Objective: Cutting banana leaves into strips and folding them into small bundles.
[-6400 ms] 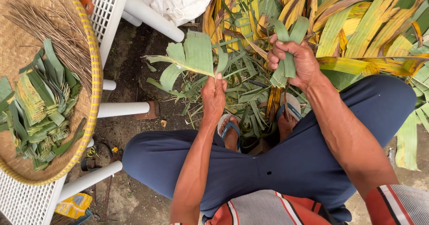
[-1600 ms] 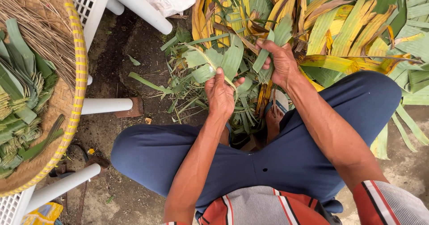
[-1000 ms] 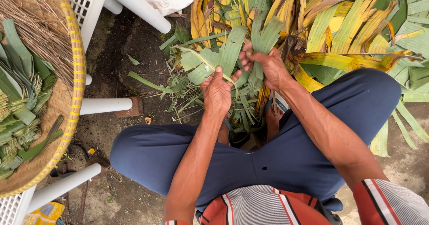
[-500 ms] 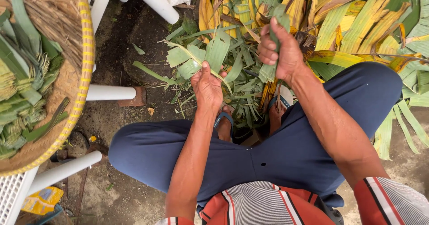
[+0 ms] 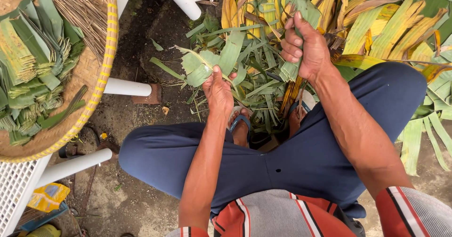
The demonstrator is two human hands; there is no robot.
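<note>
The left hand pinched a torn piece of green leaf between thumb and fingers, holding it low over the scraps on the ground, its ragged edge pointing away to the left. The right hand was raised higher and to the right, its fingers curled tight into a fist around a folded green leaf strip that hung down below the palm. Both hands worked above a heap of green trimmings lying on the dirt in front of the person's feet, which wore blue sandals. Behind the heap lay a pile of long yellow and green leaves, spreading off to the right past the knee. The person sat with knees apart in dark blue trousers. To the left, a round woven tray with a yellow rim rested on a white plastic chair and held stacked folded leaf pieces beside a bundle of thin dry sticks.
</note>
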